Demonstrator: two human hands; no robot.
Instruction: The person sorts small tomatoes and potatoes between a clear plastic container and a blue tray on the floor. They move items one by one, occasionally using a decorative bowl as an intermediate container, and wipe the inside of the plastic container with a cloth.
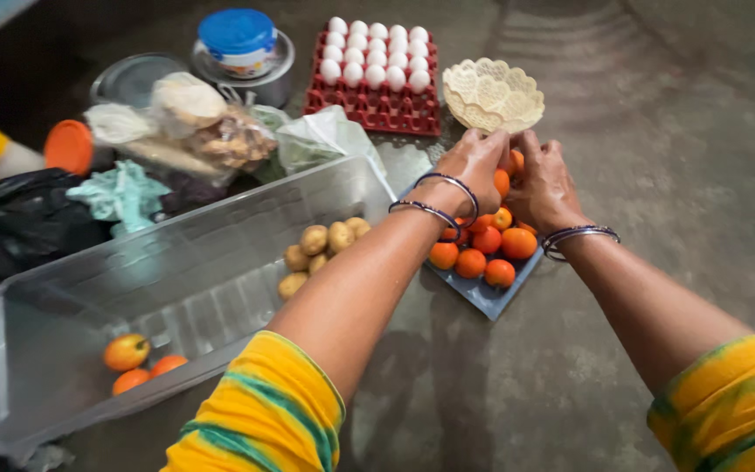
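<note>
Tomatoes lie heaped on a grey tray directly under both hands. Left hand and right hand press together, fingers curled around tomatoes at the pile's far side. Left of the hands sits a clear plastic bin holding potatoes. Beyond the hands stand a cream basket and a red egg tray.

Bare grey floor — dim, shadowed corners
</note>
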